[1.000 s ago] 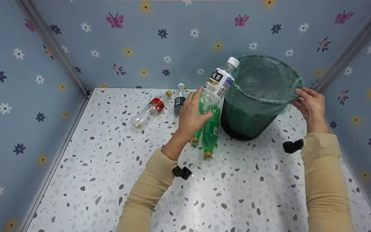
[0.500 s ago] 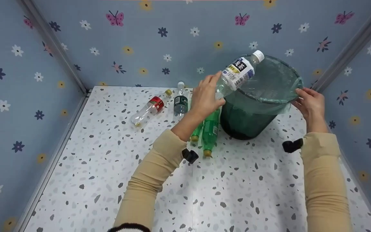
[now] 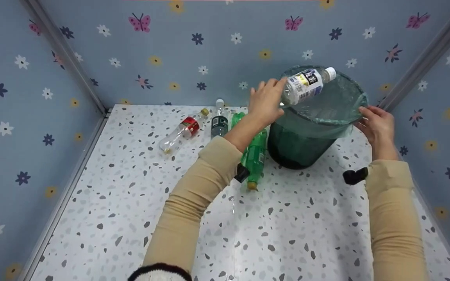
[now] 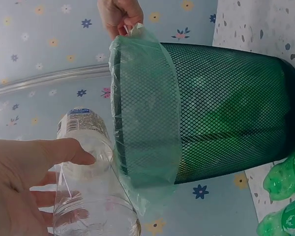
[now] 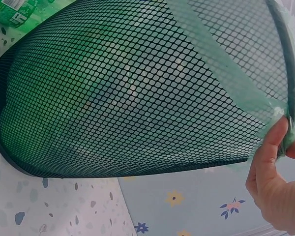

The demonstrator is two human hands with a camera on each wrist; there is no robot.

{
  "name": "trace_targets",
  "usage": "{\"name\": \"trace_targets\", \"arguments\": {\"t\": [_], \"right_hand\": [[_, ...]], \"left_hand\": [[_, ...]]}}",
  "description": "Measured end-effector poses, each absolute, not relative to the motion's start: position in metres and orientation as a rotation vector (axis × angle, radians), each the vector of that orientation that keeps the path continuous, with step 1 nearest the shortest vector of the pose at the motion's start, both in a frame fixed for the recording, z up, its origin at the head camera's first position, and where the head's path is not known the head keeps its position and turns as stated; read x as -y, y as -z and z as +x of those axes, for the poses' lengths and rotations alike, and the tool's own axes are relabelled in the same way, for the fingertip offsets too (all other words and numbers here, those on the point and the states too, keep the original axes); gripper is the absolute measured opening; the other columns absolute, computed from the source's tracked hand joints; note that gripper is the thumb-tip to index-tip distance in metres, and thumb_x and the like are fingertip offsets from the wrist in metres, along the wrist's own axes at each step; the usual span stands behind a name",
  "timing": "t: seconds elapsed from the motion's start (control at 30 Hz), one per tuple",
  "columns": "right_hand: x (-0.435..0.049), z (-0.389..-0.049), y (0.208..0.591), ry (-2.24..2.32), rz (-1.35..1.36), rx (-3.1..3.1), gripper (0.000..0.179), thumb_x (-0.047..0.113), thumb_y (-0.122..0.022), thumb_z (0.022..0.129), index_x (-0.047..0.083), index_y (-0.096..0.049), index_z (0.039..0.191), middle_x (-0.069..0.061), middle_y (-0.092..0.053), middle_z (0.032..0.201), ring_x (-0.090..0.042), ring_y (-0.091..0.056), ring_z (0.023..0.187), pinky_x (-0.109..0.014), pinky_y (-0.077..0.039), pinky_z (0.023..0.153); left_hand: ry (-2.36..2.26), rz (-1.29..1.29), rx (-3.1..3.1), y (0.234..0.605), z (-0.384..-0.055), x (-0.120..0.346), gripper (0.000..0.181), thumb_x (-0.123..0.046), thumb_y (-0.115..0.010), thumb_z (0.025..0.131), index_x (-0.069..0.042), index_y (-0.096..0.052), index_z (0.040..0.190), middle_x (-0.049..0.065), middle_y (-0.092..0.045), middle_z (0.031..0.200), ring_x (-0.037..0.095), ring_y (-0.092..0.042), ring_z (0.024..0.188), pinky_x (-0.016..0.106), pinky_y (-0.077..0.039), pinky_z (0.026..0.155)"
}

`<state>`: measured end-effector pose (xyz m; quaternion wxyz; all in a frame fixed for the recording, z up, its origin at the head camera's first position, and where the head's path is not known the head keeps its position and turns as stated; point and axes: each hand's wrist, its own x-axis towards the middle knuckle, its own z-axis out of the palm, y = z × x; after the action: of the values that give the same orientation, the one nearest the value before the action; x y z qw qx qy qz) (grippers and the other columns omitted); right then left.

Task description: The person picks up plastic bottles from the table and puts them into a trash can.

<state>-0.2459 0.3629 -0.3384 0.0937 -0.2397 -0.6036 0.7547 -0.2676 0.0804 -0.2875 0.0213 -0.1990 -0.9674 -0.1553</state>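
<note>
A clear plastic bottle (image 3: 307, 86) is held in the left grip (image 3: 267, 102), its lower part clasped with the thumb on the near side and the fingers behind. It is tilted, with its white cap (image 3: 331, 73) turned away from that grip to the right, over the mouth of a mesh bin (image 3: 301, 150); whether the rim is touched cannot be told. No liquid is seen inside, so a very light load may be expected. The thin wall is judged springy, easily dented and rather slippery where bare; surer hold would probably be offered by the labelled middle or the stiff neck, both lying beyond the left fingertips.

The bin's edge, with a green liner (image 4: 152, 162) folded over it, is pinched in the right grip (image 3: 379, 125). The liner is likely to be soft and easily torn, and is best taken together with the firmer rim, as is done here.

Toward the body from the left grip, green bottles (image 3: 255, 160) are laid on the worktop (image 3: 131, 218). To its left, a red-labelled bottle (image 3: 180, 134) and a dark-labelled bottle (image 3: 219, 120) are seen; similar lightness may be assumed.
</note>
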Motion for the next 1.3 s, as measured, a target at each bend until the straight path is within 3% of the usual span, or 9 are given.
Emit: {"name": "trace_targets", "arguments": {"t": [0.17, 0.4, 0.6, 0.93, 1.07, 1.3], "right_hand": [[-0.363, -0.246, 0.338, -2.228, -0.727, 1.800, 0.050, 0.014, -0.065, 0.080, 0.005, -0.043, 0.124, -0.004, -0.048, 0.100, -0.011, -0.055, 0.074, -0.020, -0.049, 0.060], [-0.362, -0.245, 0.337, -2.241, -0.726, 1.769, 0.037, 0.013, -0.067, 0.078, 0.007, -0.049, 0.110, -0.004, -0.049, 0.098, -0.011, -0.057, 0.073, -0.020, -0.050, 0.061], [-0.362, -0.244, 0.337, -2.254, -0.710, 1.756, 0.036, 0.012, -0.067, 0.078, 0.007, -0.049, 0.109, -0.005, -0.051, 0.097, -0.011, -0.059, 0.071, -0.021, -0.050, 0.061], [-0.362, -0.245, 0.338, -2.262, -0.706, 1.766, 0.051, 0.012, -0.066, 0.078, 0.004, -0.043, 0.122, -0.005, -0.050, 0.101, -0.012, -0.059, 0.074, -0.021, -0.050, 0.061], [-0.362, -0.245, 0.337, -2.255, -0.715, 1.779, 0.053, 0.013, -0.066, 0.079, 0.004, -0.041, 0.125, -0.005, -0.049, 0.101, -0.011, -0.059, 0.073, -0.021, -0.050, 0.061], [-0.361, -0.244, 0.337, -2.264, -0.694, 1.743, 0.035, 0.011, -0.066, 0.078, 0.005, -0.050, 0.108, -0.004, -0.051, 0.095, -0.013, -0.058, 0.071, -0.022, -0.050, 0.061]], "left_hand": [[0.276, -0.636, 3.040, 0.279, -0.272, -0.097, 0.073, -0.026, -0.062, 0.083, -0.022, -0.020, 0.142, 0.001, -0.031, 0.139, 0.022, -0.027, 0.126, 0.044, -0.023, 0.100], [0.000, -0.690, 3.034, 0.270, -0.274, -0.117, 0.063, -0.018, -0.056, 0.087, -0.021, -0.023, 0.141, 0.001, -0.033, 0.138, 0.022, -0.028, 0.125, 0.043, -0.022, 0.100], [-0.137, -0.747, 3.013, 0.266, -0.272, -0.130, 0.053, -0.021, -0.057, 0.086, -0.016, -0.037, 0.135, 0.002, -0.040, 0.131, 0.023, -0.033, 0.122, 0.044, -0.022, 0.100], [-0.296, -1.057, 2.816, 0.261, -0.272, -0.137, 0.029, -0.014, -0.049, 0.091, -0.022, -0.057, 0.118, 0.004, -0.044, 0.127, 0.024, -0.035, 0.120, 0.052, -0.016, 0.101], [-0.264, -1.102, 2.757, 0.263, -0.270, -0.136, 0.030, -0.018, -0.046, 0.093, -0.018, -0.053, 0.122, 0.005, -0.038, 0.131, 0.023, -0.033, 0.122, 0.048, -0.018, 0.102], [-0.132, -1.062, 2.687, 0.271, -0.266, -0.127, 0.042, -0.036, -0.042, 0.093, -0.012, -0.045, 0.127, 0.005, -0.042, 0.128, 0.020, -0.039, 0.117, 0.040, -0.029, 0.099]]}}
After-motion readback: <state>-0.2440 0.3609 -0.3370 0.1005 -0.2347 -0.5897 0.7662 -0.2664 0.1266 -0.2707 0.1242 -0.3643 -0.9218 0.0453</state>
